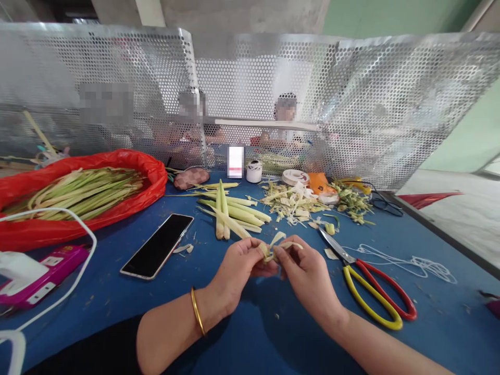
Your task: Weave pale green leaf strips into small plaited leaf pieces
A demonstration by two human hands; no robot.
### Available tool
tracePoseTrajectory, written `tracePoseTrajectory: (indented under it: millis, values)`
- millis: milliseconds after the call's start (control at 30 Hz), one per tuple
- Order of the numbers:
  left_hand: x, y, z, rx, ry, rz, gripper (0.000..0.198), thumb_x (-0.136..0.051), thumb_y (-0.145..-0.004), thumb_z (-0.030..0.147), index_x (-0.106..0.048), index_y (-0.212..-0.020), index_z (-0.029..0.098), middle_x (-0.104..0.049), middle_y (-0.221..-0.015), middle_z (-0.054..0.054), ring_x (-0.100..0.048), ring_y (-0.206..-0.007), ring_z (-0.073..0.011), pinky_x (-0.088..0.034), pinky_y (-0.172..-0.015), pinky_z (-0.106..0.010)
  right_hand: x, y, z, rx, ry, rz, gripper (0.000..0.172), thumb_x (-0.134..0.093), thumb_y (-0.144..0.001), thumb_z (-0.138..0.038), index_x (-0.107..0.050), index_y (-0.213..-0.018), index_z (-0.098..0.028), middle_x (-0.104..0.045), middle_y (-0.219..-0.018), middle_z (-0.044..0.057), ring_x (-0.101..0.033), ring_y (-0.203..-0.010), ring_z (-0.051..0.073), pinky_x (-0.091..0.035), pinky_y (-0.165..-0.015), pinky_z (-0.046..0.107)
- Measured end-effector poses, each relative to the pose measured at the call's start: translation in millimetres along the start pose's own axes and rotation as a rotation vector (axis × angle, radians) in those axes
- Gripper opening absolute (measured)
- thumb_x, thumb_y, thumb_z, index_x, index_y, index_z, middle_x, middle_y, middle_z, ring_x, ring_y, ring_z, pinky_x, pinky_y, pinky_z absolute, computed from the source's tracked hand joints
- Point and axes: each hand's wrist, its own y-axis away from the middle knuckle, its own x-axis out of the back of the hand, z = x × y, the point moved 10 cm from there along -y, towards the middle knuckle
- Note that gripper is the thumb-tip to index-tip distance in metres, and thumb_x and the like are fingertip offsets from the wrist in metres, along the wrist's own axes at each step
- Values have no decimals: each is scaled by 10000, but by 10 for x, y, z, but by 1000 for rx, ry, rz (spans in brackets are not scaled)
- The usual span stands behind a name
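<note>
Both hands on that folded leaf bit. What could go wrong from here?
1. The folded leaf strip is pinched only at the fingertips of the left hand and right hand. Its loose ends stick up, so it may spring open or tear.
2. The scissors lie close beside the right hand, so a careless sideways reach could meet the blades.
3. The white string by the scissors could snag on them.

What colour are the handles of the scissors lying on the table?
One handle is yellow, the other red; the scissors show clearly in the head view.
</note>
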Motion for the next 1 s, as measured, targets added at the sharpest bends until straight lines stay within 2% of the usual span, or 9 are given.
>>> tracePoseTrajectory:
  millis: [100, 333, 467, 633, 733, 933, 1000]
  values:
    - [5, -12, -43, 30, 5, -3, 267, -709, -735, 402, -650, -756, 142, -690, -691, -35, -651, -675, -145, -519, -698, -257, -10, 0, 15, -20, -37, -13, 252, -530, -896, -401, -536, -725, -215, -574, -597, -19, -527, -509, 138, -407, -495, 251]
    - [49, -15, 43, -60, -38, 52, 235, -701, -728, 368, -685, -784, 140, -719, -749, -53, -674, -692, -170, -517, -733, -278, 16, -14, 42, -9, -75, 13, 243, -541, -889, -397, -538, -734, -210, -567, -617, -20, -539, -576, 147, -411, -545, 253]
    - [55, 0, 42, -47, -46, 74, 201, -679, -737, 331, -691, -804, 142, -726, -772, -54, -685, -707, -176, -511, -705, -262, 29, -19, 43, 2, -58, 42, 246, -552, -880, -391, -536, -716, -208, -560, -646, -17, -507, -594, 141, -391, -545, 249]
    - [-5, -4, -4, -13, 20, -11, 176, -641, -749, 283, -697, -836, 141, -728, -779, -54, -687, -719, -169, -508, -728, -267, 44, -23, 45, 5, -49, 64, 263, -550, -879, -395, -536, -698, -204, -568, -667, -5, -506, -612, 146, -395, -554, 255]
    - [-31, -9, 10, -36, 20, -38, 192, -704, -714, 272, -703, -856, 143, -725, -812, -45, -687, -768, -167, -504, -757, -258, 45, -30, 58, -1, -82, 67, 260, -567, -868, -399, -541, -697, -205, -573, -666, -3, -517, -612, 147, -410, -551, 256]
    - [49, -40, 9, -42, 21, 47, 226, -782, -641, 254, -720, -815, 124, -713, -765, -44, -656, -709, -136, -502, -717, -233, -44, -57, 98, -64, -227, -19, 280, -594, -842, -407, -548, -663, -196, -584, -663, 5, -570, -593, 155, -477, -562, 272]
    - [94, -50, 22, -47, 51, 79, 229, -792, -622, 245, -719, -802, 123, -706, -783, -42, -645, -705, -131, -510, -729, -242, -14, -66, 117, -85, -185, -12, 234, -588, -848, -397, -571, -739, -190, -601, -671, 12, -589, -588, 165, -493, -557, 284]
